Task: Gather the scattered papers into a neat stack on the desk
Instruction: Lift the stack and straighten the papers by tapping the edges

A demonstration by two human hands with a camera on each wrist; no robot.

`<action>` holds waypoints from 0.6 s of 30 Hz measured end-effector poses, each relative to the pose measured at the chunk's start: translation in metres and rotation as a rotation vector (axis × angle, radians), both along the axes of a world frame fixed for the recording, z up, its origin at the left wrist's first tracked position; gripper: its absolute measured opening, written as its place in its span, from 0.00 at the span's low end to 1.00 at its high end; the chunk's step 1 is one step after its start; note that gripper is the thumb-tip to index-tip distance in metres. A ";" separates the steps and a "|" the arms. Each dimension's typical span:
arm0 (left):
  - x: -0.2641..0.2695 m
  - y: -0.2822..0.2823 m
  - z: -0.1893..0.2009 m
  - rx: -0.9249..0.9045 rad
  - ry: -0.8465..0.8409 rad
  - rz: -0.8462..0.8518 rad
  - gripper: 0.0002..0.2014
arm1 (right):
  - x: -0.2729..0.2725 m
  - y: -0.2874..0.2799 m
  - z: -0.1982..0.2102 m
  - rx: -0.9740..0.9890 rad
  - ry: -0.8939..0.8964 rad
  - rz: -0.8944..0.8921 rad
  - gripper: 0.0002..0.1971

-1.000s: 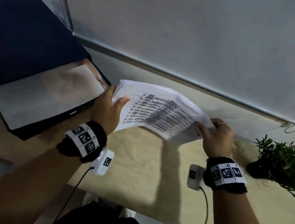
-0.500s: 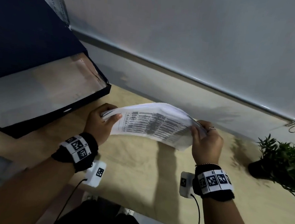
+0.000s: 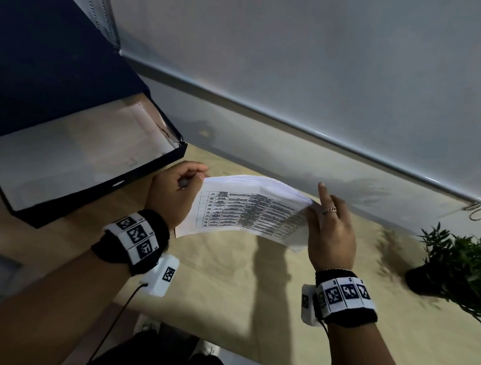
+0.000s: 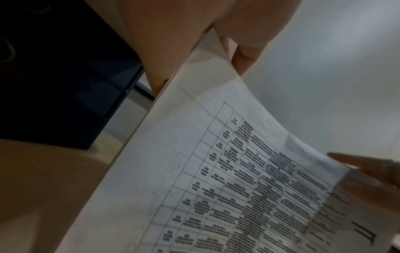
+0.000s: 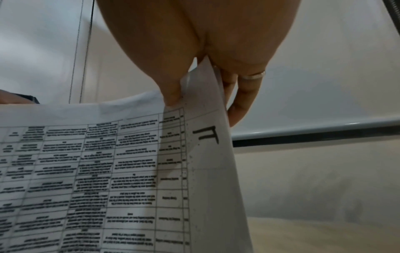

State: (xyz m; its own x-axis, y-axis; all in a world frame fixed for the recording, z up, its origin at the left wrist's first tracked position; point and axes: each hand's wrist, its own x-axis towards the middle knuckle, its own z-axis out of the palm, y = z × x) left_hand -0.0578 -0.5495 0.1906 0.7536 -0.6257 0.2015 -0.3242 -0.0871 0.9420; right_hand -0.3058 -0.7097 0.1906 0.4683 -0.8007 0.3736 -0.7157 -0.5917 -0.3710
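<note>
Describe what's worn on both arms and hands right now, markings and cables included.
Both forearms are bare, no sleeves. The left hand has a black wristband with a white strip of square black-and-white markers, and a small white tagged box trailing a black cable. The right hand has the same, plus a ring and thin bracelet.

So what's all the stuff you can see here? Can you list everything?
papers: one small bundle, exact count unclear, white with a printed black table, held above the desk between both hands
desk: one, light wood, under the papers
file box: one, dark blue, open, on the desk's left side, with a pale sheet inside
potted plant: one, green in a dark pot, on the desk's right side
wall panel: one, pale grey, behind the desk
wristbands: two, black and white, one on each wrist
left hand: grips the papers' left edge
right hand: pinches the papers' right edge, wears a ring
</note>
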 end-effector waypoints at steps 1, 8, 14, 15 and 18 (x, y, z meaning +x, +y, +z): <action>0.001 0.001 0.003 0.056 -0.053 -0.035 0.07 | 0.000 0.000 0.001 -0.018 0.022 -0.004 0.23; 0.007 0.003 0.029 0.541 -0.630 -0.182 0.06 | 0.002 -0.003 0.027 -0.018 0.090 -0.010 0.08; -0.004 -0.003 0.028 0.812 -0.756 -0.301 0.07 | 0.010 0.004 0.040 0.071 0.436 -0.009 0.09; -0.004 -0.005 0.029 0.829 -0.786 -0.299 0.06 | 0.012 0.003 0.042 0.074 0.450 -0.010 0.06; 0.002 -0.003 0.035 0.828 -0.840 -0.301 0.07 | 0.009 0.002 0.046 0.063 0.430 -0.033 0.07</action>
